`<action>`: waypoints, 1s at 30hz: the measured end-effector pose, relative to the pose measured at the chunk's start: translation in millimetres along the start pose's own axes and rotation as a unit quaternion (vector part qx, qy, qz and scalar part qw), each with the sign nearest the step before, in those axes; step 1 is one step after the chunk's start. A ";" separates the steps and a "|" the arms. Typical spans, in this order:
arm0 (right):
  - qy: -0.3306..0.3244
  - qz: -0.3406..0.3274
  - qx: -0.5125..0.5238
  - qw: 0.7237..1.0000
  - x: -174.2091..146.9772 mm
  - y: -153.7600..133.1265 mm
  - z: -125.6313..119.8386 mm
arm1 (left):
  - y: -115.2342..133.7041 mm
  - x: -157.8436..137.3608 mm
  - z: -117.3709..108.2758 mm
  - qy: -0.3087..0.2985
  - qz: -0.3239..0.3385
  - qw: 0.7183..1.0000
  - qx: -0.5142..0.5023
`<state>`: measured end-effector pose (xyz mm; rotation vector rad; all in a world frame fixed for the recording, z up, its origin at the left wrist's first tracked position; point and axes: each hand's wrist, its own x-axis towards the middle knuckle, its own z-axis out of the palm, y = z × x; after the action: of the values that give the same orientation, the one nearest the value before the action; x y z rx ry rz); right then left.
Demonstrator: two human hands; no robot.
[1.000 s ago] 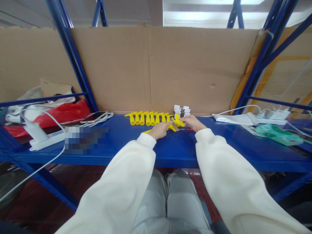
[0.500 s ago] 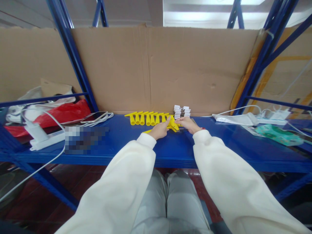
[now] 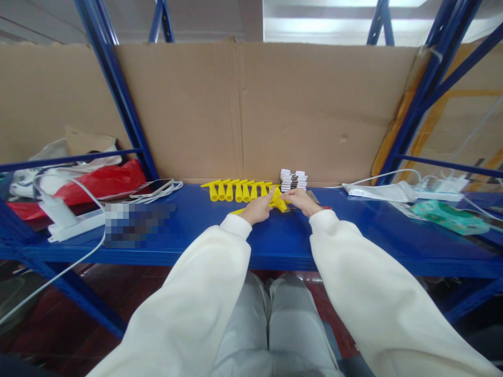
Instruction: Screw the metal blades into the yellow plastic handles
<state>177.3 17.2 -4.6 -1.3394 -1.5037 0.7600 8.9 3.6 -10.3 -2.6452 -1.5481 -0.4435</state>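
Observation:
A yellow plastic part (image 3: 279, 201) with short arms or flaps is between my hands, low over the blue shelf top. My left hand (image 3: 257, 208) is closed on its left side, the index finger stretched along it. A yellow strip (image 3: 237, 211) sticks out to the left under that hand. From the right, the bent fingers of my right hand (image 3: 302, 201) meet the same part; what the fingertips press is too small to tell. Behind my left hand stands a row of yellow tube-shaped parts (image 3: 238, 192), open ends toward me. White clip-like pieces (image 3: 288, 180) are stacked beyond the part.
A cardboard panel (image 3: 188, 110) closes off the back. Left lie a phone (image 3: 151, 188), a red bag (image 3: 106, 183) and a white power strip (image 3: 78, 226). To the right are a white packet (image 3: 379, 192), a green packet (image 3: 450, 217) and another power strip (image 3: 440, 195) with cables.
My right hand has shifted slightly, its fingers now more bent over the yellow part. The part has turned a little; my left hand stays in place.

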 end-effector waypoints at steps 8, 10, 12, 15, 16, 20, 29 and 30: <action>0.034 0.014 -0.012 0.999 1.5 3.9 3.3 | -0.8 -0.1 0.1 0.008 0.009 1.000 -0.013; 0.038 0.017 -0.001 0.999 1.9 5.7 3.1 | -0.8 -0.9 -0.2 0.011 0.020 1.000 -0.021; 0.039 0.020 0.004 0.999 2.5 7.4 2.7 | -1.0 -1.7 -0.5 0.015 0.031 0.999 -0.027; 0.050 0.013 0.009 0.999 4.4 8.9 2.4 | -2.1 -1.7 -0.2 0.022 0.040 0.998 -0.031; 0.056 0.009 0.014 0.998 5.7 9.1 2.2 | -2.8 -1.2 0.3 0.026 0.047 0.998 -0.031; 0.096 0.007 0.043 0.994 14.8 10.5 -3.7 | -6.9 2.8 4.7 0.030 0.080 0.996 -0.020; 0.177 0.009 -0.234 0.956 25.8 27.7 -49.6 | -11.7 7.4 12.6 0.038 0.076 0.996 -0.039; 0.162 0.020 -0.274 0.948 23.8 28.5 -52.0 | -11.5 7.2 12.4 0.036 0.076 0.996 -0.040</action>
<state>237.3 39.0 -6.1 -1.8059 -1.4719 0.1185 5.0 17.6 -21.4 -2.7458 -1.3252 -0.5960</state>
